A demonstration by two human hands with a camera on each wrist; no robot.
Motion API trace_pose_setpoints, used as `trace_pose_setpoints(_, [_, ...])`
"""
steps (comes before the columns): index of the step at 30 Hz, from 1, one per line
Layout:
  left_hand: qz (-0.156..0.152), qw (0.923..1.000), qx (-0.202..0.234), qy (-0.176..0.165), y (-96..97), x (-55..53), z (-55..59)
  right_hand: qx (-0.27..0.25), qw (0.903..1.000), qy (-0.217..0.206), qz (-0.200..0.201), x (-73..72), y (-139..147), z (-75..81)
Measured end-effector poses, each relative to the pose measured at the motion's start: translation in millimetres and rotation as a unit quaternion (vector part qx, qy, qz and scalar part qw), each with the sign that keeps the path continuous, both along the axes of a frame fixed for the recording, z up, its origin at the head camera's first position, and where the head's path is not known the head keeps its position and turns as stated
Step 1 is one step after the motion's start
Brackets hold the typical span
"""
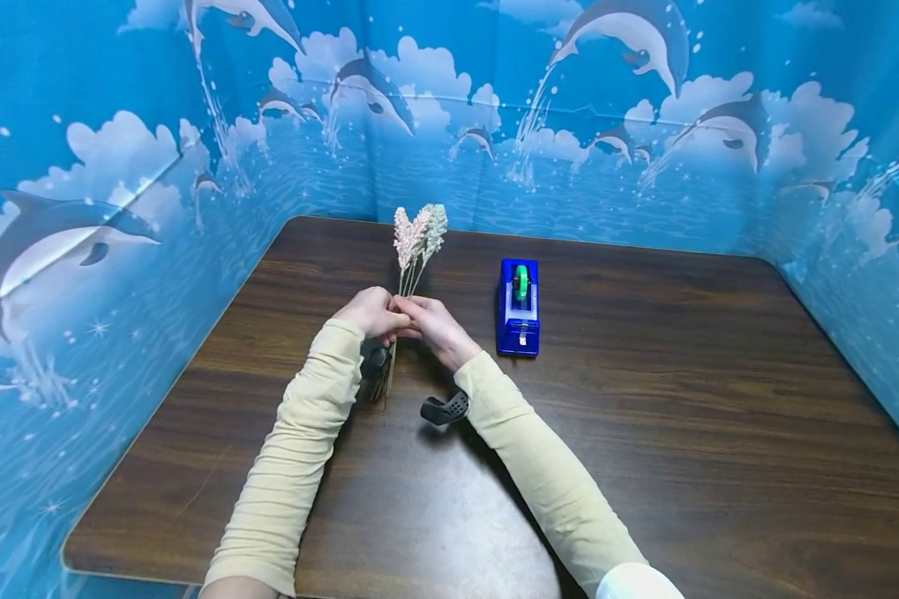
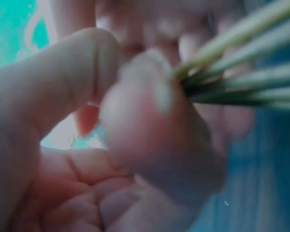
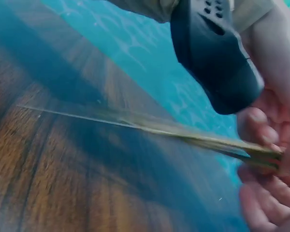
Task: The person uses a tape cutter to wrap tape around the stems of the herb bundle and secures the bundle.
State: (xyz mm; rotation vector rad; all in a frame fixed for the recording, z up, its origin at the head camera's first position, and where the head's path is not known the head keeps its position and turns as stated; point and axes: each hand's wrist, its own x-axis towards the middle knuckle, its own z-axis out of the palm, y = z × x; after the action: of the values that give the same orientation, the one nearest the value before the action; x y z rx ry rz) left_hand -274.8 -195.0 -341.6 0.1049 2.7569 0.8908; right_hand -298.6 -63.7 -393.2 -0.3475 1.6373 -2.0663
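Note:
A small bunch of dried flowers (image 1: 419,235), with fluffy pale pink and pale green heads, stands out above the two hands in the head view. My left hand (image 1: 373,313) pinches its thin stems. From the other side my right hand (image 1: 434,326) grips them at the same spot, fingertips meeting the left ones. Close up in the left wrist view, several stems (image 2: 246,79) run out to the right from between blurred fingers. The right wrist view shows the stem ends (image 3: 159,126) trailing over the table. Whether anything else lies between the fingertips is hidden.
To the right of the hands a blue tape dispenser (image 1: 518,333) with a green roll (image 1: 521,284) stands on the dark wood table (image 1: 667,399). A dolphin-print curtain (image 1: 434,125) encloses the table's back and sides. A black wrist device (image 1: 445,408) hangs under the right wrist.

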Motion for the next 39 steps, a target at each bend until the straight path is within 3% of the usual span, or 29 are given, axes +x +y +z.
trace_pose_setpoints(3, [-0.017,0.9984,0.027,0.047,7.9,2.3,4.5,-0.021,0.9964,0.042,-0.071,2.3,0,6.7])
trace_pose_setpoints(9, [-0.031,0.9841,0.07,0.16,19.2,2.6,7.6,-0.036,0.9734,0.123,-0.19,5.4,3,21.1])
trace_pose_setpoints(13, [-0.022,0.9767,0.108,0.184,25.3,1.7,7.5,-0.056,0.9604,0.154,-0.226,5.2,8,26.2])
trace_pose_setpoints(17, [-0.013,0.9761,0.129,0.174,27.5,1.3,8.1,-0.047,0.9539,0.185,-0.232,5.1,14,31.3])
trace_pose_setpoints(25, [-0.035,0.9838,0.077,0.158,18.9,1.0,12.8,0.023,0.924,0.299,-0.237,9.2,32,48.7])
trace_pose_setpoints(29, [-0.054,0.9843,0.064,0.156,9.8,6.5,24.7,0.149,0.9033,0.35,-0.199,15.2,38,53.8])
trace_pose_setpoints(31, [-0.092,0.9823,0.053,0.155,4.0,13.6,33.2,0.22,0.8889,0.368,-0.163,19.1,40,56.4])
trace_pose_setpoints(33, [-0.155,0.9692,0.056,0.183,0.2,22.4,42.4,0.288,0.8694,0.382,-0.123,23.1,42,59.8])
trace_pose_setpoints(34, [-0.192,0.9574,0.063,0.207,-0.4,26.8,46.7,0.317,0.859,0.389,-0.103,25.2,43,61.5])
trace_pose_setpoints(37, [-0.284,0.9076,0.104,0.292,4.3,35.6,56.2,0.387,0.8197,0.419,-0.051,30.9,47,65.4])
trace_pose_setpoints(38, [-0.299,0.8946,0.111,0.313,6.7,36.7,57.6,0.406,0.8054,0.43,-0.035,32.7,48,66.1])
trace_pose_setpoints(39, [-0.308,0.8882,0.113,0.322,9.1,36.7,57.5,0.419,0.7951,0.438,-0.02,34.4,49,66.3])
